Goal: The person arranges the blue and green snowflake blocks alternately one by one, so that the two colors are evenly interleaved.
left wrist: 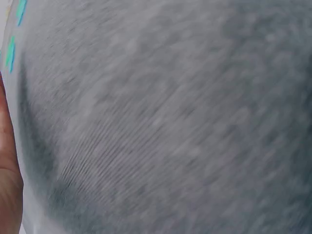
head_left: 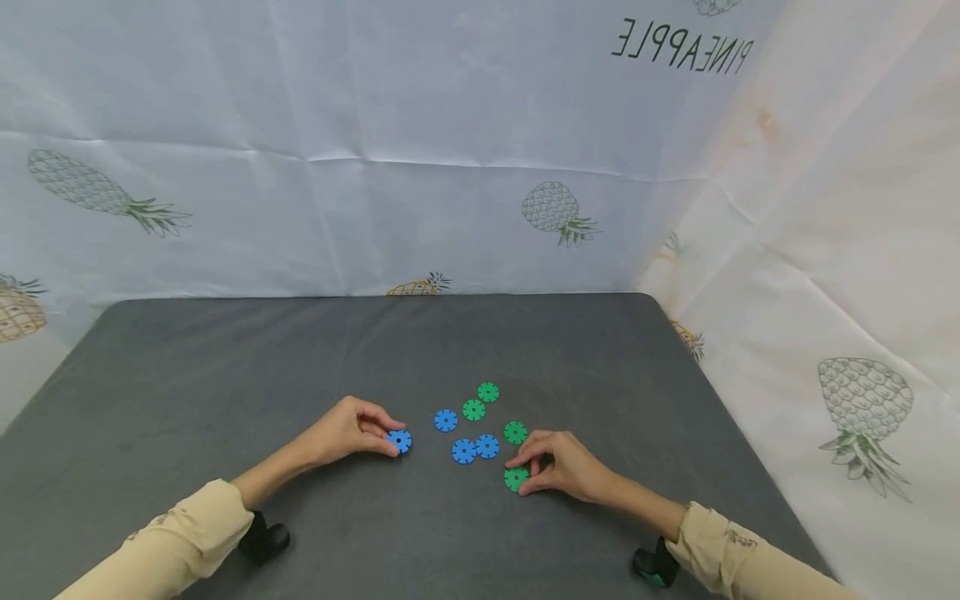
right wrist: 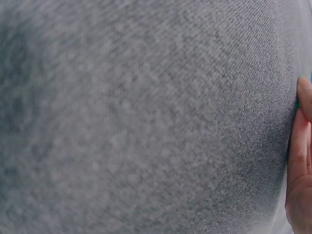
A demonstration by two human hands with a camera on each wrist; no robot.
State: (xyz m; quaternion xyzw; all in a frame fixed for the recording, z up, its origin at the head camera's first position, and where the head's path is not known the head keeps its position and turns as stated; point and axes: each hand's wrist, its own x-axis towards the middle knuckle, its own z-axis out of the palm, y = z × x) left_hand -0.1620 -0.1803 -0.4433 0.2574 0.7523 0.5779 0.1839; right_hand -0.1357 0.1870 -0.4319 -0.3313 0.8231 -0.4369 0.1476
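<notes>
In the head view my left hand (head_left: pixel 356 433) pinches a blue notched disc (head_left: pixel 399 442) between thumb and fingers, at the left of a loose group of discs. My right hand (head_left: pixel 566 467) has its thumb and fingers at the edges of a green notched disc (head_left: pixel 516 479), low on the group's right side. Between the hands lie three blue discs, two of them touching (head_left: pixel 463 452), and three green ones, the nearest a green disc (head_left: pixel 515 432) just above the right fingers. Both wrist views show mostly cloth, with only part of each hand at the edge.
A dark grey cloth-covered table (head_left: pixel 225 358) spreads under everything. Behind it hangs a white curtain (head_left: pixel 450 100) printed with pineapples, and another stretch runs along the right side. Black devices (head_left: pixel 264 540) are strapped at both wrists.
</notes>
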